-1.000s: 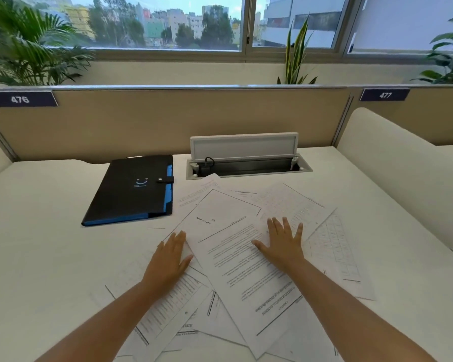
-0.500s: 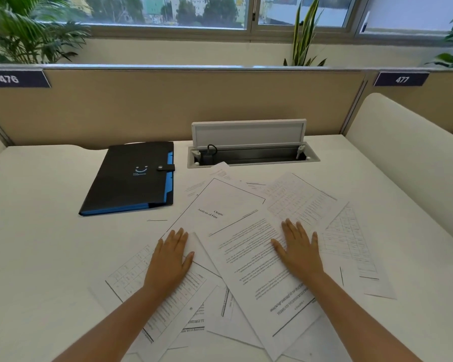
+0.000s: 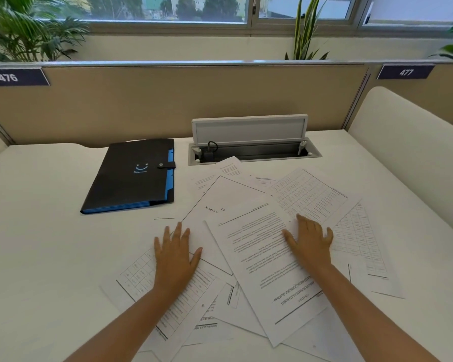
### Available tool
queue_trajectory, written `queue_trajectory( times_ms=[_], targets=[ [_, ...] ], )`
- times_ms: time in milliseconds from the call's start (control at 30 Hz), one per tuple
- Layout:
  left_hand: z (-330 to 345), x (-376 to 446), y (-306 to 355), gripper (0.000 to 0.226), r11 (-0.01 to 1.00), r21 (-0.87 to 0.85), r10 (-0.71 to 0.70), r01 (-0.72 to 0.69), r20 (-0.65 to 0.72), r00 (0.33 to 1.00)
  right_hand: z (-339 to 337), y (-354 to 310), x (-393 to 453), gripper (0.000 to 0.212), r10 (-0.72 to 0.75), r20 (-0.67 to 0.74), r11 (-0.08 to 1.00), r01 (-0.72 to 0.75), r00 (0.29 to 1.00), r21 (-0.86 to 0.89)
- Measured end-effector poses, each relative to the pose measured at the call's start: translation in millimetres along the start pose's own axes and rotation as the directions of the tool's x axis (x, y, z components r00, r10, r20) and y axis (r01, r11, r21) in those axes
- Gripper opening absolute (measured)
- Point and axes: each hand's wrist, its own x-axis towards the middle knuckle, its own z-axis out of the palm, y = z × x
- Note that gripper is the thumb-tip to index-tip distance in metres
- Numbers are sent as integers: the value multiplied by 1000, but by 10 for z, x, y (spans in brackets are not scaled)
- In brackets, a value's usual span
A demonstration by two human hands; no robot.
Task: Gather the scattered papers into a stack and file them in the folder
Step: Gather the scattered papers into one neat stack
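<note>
A big white tabletop has many papers spread out in a messy pile, one over another. A black folder with a blue edge lies closed just beside the pile, at its far left. The left hand and right hand lie flat on the papers, fingers straight, gripping nothing.

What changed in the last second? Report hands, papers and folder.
Little changed. The right hand slid slightly to the right across the papers, widening the gap to the left hand. Neither hand took hold of anything; both still lie flat on the sheets. The papers remain scattered and the folder remains closed in place.
</note>
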Motion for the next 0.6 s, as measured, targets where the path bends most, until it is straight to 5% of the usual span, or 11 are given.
queue_trajectory(
  times_ms=[167, 367, 600],
  targets=[
    [1, 6, 0, 90, 981, 1, -192, 192, 21, 981, -67, -7, 0, 80, 91, -15, 991, -92, 996, -92],
    [2, 20, 0, 82, 981, -16, -196, 195, -11, 981, -149, -47, 82, 100, 139, 142, 980, -115, 980, -164],
    [-5, 18, 4, 78, 983, -16, -181, 181, -36, 983, -226, -124, 175, 94, 186, 223, 981, -165, 957, -106]
  ],
)
